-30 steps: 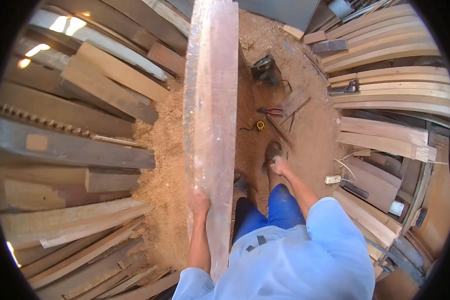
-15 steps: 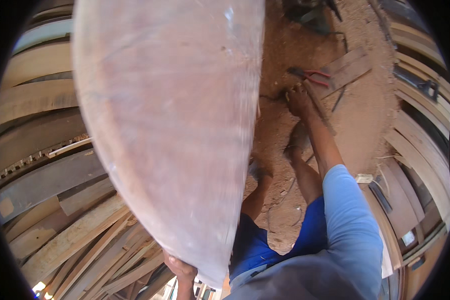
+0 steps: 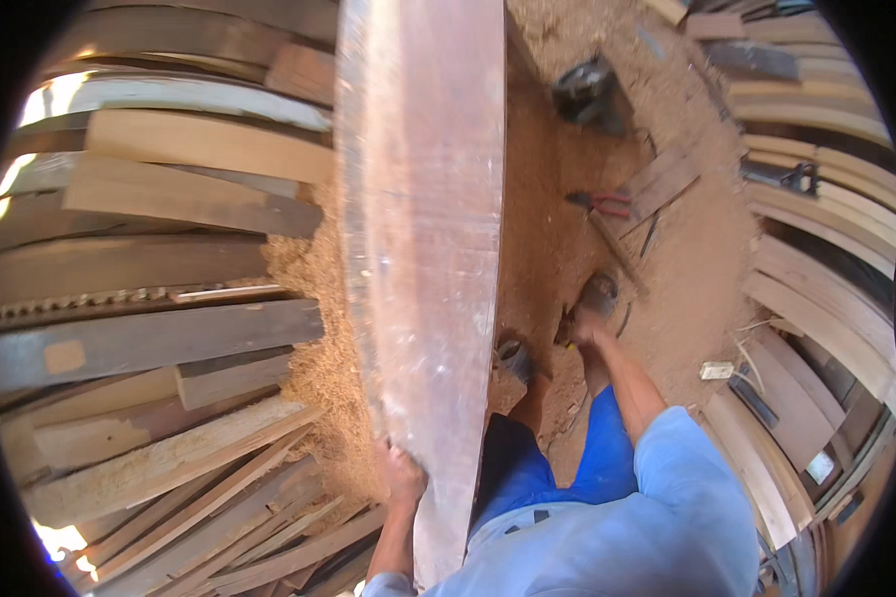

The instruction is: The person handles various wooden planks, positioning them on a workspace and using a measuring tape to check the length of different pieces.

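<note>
A long, wide wooden slab [image 3: 433,249] with a paler, rough left edge runs from the top of the view down to my body. My left hand [image 3: 402,472] is closed on the slab's left edge near its lower end. My right hand [image 3: 589,330] is lowered in front of my right leg, its fingers closed round a small dark object with a bit of yellow. Blur and size hide what kind of object it is. Beyond that hand, red-handled pliers [image 3: 607,203] and a wooden stick or handle [image 3: 615,254] lie on the ground.
Stacked boards [image 3: 149,343] line the left, with wood shavings [image 3: 324,348] beside the slab. More planks [image 3: 816,298] stack up on the right, near a handsaw [image 3: 782,177]. A dark machine [image 3: 589,92], a short board [image 3: 662,189] and a small pale block [image 3: 715,370] sit on the sawdust-covered ground.
The slab now looks narrower and its left edge sits further right. My right hand has drawn back toward my body, away from the pliers and stick. My left hand still holds the slab's edge.
</note>
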